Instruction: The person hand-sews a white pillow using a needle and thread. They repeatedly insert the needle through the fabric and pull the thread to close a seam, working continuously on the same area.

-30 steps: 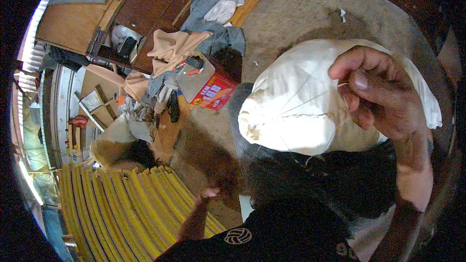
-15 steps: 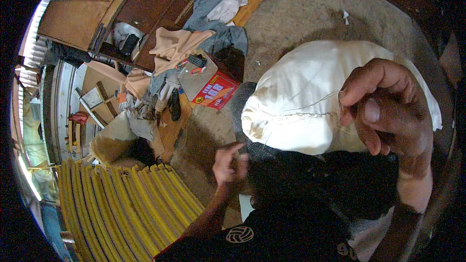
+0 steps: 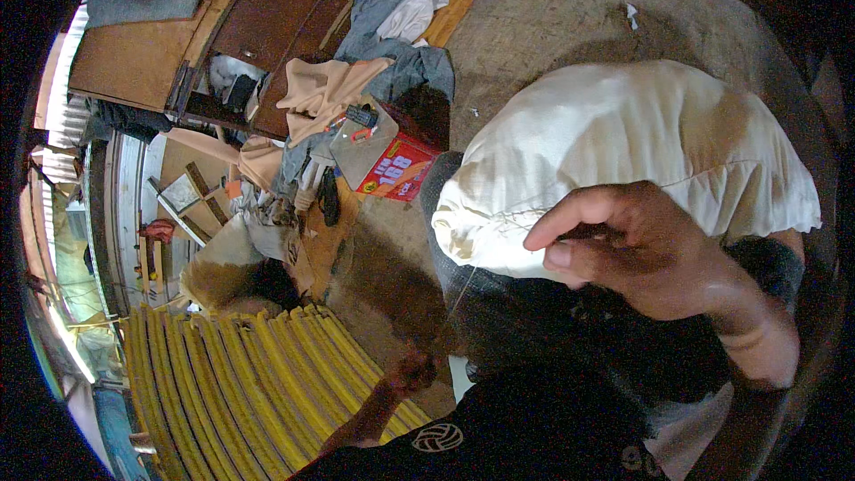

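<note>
A plump cushion in cream-white cloth [image 3: 614, 125] lies across my lap, with a gathered, stitched seam along its near left side. My right hand [image 3: 632, 249] is over that seam, thumb and forefinger bent together at the stitches. What lies between those fingertips is too small to make out. From the cushion's left end a thin thread [image 3: 460, 292] runs down toward my left hand [image 3: 411, 372]. That hand is in shadow, low and left of the cushion, its fingers closed where the thread leads.
Yellow-edged, ribbed slats [image 3: 240, 383] stand at the lower left. Beyond them is a red box [image 3: 396, 169] with small tools on top. Peach cloth [image 3: 329, 93] and grey-blue cloth [image 3: 378, 18] lie heaped behind, near a wooden cabinet [image 3: 134, 44]. Concrete floor [image 3: 543, 9] extends beyond the cushion.
My right hand has come down and left from above the cushion to the seam. My left hand has drawn back toward me, away from the cushion's end, and the thread stretches after it.
</note>
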Demonstrator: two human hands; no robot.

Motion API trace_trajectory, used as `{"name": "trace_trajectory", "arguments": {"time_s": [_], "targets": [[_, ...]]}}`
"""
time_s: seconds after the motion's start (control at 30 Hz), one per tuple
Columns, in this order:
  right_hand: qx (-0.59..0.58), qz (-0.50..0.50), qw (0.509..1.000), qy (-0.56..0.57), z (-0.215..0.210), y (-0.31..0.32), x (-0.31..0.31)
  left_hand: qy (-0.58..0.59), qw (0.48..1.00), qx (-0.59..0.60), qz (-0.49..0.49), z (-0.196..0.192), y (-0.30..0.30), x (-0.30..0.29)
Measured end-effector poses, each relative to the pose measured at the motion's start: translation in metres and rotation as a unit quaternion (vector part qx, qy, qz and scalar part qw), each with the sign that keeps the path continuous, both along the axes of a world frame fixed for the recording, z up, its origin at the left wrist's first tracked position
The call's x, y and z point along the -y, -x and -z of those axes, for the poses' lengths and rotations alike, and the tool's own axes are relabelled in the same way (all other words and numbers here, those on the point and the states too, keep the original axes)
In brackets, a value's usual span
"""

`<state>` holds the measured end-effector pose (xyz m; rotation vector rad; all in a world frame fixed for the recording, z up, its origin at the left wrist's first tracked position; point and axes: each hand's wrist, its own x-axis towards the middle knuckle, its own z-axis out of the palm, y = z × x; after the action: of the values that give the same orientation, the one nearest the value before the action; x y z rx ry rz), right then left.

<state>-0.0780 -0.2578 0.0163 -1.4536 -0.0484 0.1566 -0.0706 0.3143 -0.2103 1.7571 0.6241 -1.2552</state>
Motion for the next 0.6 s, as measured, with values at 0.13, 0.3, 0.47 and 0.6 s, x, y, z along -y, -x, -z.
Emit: {"name": "trace_trajectory", "arguments": {"time_s": [0.13, 0.3, 0.47, 0.6], "targets": [[0.155, 0.038, 0.969, 0.186, 0.026, -0.003, -0.016, -0.096, 0.986, 0.019, 0.133, 0.016, 0.008, -0.02], [0.211, 0.066, 0.91, 0.351, 0.017, 0.002, -0.008, -0.198, 0.823, 0.434, 0.308, -0.021, -0.047, 0.049], [0.275, 0.109, 0.839, 0.458, 0.021, -0.009, -0.001, -0.098, 0.759, 0.594, 0.249, -0.119, -0.059, 0.242], [0.286, 0.108, 0.789, 0.533, 0.023, -0.006, -0.005, -0.06, 0.61, 0.731, 0.3, -0.102, -0.063, 0.277]]}}
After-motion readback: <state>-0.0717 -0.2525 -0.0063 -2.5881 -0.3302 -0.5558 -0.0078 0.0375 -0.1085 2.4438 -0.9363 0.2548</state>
